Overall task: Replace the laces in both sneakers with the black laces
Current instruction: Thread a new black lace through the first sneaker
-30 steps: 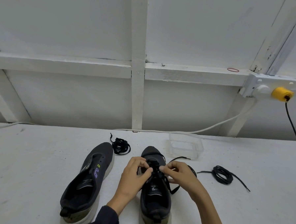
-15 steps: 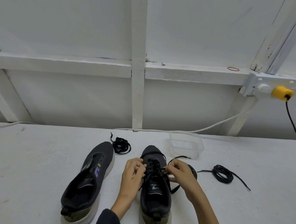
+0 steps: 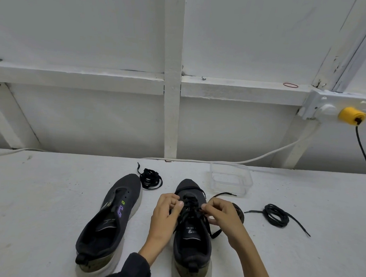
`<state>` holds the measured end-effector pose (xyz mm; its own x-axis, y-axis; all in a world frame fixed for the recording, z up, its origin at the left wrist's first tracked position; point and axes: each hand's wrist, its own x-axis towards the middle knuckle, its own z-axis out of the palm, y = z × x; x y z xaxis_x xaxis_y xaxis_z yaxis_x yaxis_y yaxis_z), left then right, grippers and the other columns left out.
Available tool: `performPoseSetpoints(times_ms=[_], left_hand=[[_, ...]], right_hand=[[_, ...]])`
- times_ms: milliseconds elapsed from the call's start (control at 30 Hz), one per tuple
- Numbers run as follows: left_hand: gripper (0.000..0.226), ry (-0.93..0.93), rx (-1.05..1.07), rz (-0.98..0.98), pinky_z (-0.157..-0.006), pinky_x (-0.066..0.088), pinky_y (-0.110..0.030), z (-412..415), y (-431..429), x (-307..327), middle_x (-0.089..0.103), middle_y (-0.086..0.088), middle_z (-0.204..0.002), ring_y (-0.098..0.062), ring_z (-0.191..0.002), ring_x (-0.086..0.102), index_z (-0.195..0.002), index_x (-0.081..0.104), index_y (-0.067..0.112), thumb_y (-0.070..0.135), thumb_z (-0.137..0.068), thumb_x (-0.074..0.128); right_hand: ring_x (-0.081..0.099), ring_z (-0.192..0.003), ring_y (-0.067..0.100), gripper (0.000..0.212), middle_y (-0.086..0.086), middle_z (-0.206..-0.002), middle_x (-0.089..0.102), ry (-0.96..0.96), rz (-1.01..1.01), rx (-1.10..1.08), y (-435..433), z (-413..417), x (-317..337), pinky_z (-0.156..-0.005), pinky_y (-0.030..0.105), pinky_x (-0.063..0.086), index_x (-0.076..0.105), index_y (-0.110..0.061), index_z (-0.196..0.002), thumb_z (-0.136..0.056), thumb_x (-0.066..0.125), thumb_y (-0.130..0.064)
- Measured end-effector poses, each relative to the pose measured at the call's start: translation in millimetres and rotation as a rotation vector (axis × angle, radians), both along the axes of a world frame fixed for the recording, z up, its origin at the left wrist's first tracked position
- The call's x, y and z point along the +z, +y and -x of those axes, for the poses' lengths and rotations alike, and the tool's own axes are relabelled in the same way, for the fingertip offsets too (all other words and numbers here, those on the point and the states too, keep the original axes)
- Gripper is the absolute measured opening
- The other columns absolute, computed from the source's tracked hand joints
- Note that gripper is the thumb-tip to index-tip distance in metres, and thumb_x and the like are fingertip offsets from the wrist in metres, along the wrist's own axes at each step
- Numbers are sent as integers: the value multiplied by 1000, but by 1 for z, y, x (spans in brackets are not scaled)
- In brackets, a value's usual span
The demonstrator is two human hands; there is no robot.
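Two dark grey sneakers stand on the white table, toes away from me. The left sneaker [image 3: 110, 221] has bare eyelets and no lace. The right sneaker [image 3: 191, 234] carries a black lace [image 3: 192, 206] crossed over its tongue. My left hand [image 3: 166, 216] pinches that lace at the shoe's left side. My right hand [image 3: 223, 216] pinches it at the right side, and a loose end trails off past the right hand. A bundled black lace [image 3: 150, 178] lies beyond the left sneaker's toe. Another coiled black lace [image 3: 276, 215] lies to the right.
A clear plastic container [image 3: 231, 179] sits behind the right sneaker near the wall. A white cable runs along the table's back edge. A socket box with a yellow plug [image 3: 352, 115] and black cord is on the wall at the right.
My two hands have drawn apart from the middle of the right sneaker to its two sides, each with the lace. The crossed lace over the tongue now shows between them.
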<state>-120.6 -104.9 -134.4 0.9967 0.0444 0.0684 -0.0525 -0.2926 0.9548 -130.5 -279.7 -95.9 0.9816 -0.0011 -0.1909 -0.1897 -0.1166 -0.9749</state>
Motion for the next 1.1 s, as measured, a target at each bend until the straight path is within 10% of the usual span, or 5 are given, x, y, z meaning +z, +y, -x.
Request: performPoseSetpoints(times_ms=[233,500,1100], left_hand=[[8,17,-48,169,-90,55,-44,5,7,14,60,5,-112,-17,-98,65,-88,61,20,26,-91,66],[8,50,-197,34,-103,33,-29,17,18,25,50,24,-128,6,-122,47,-84,74,36,28,-85,72],[24,169,-89,245,-76,51,-24,20,5,20,57,10,-121,-10,-90,60,-72,56,5,10,-95,53]], right_hand=[[65,-70,16,25,18,-86,63,13,-10,-32,-8,3,8,-62,27,57,55,-5,-85,-83,76,-19],[62,-54,26,19,9,-74,67,131,60,261,-19,18,24,-51,27,47,67,-3,-91,-89,71,-21],[55,-49,20,14,9,-62,60,160,36,122,1,14,15,-45,27,46,49,-6,-78,-92,53,-7]])
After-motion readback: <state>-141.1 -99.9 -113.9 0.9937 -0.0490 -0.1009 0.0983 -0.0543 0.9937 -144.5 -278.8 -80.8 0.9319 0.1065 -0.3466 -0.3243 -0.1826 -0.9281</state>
